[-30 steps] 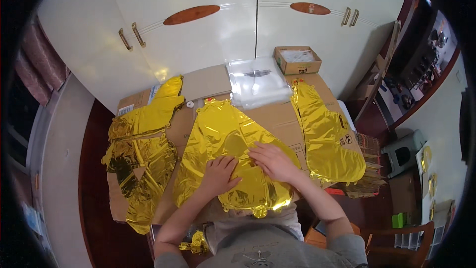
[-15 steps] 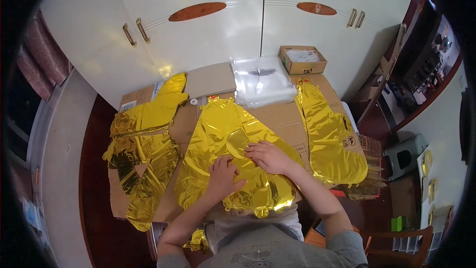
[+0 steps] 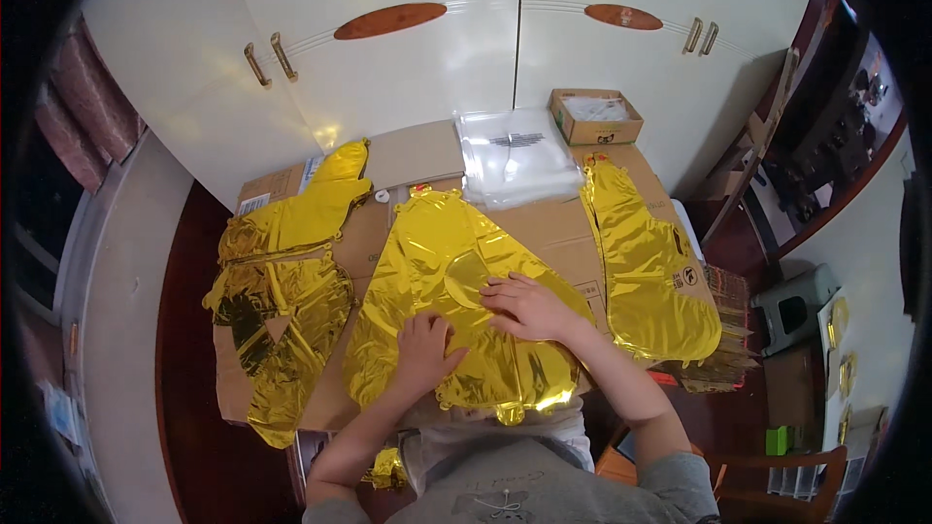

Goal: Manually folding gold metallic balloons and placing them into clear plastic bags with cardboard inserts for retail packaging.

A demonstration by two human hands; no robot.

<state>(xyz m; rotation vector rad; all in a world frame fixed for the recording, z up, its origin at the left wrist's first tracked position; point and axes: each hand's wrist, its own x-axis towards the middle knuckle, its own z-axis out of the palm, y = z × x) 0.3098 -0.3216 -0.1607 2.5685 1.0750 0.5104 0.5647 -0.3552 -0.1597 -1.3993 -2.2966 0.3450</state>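
While both palms lie flat, the left hand (image 3: 424, 347) and right hand (image 3: 527, 306) press the gold foil balloon (image 3: 456, 301) down; neither grasps, seemingly smoothing it.

Ahead of you, white cupboard doors (image 3: 408, 68) carry brass handles (image 3: 270, 58). On the cardboard-covered surface (image 3: 553, 228) lie a stack of clear plastic bags (image 3: 516, 160) and a small open cardboard box (image 3: 595, 115). Gold foil balloons rest at your far left (image 3: 282, 306) and far right (image 3: 646, 267).
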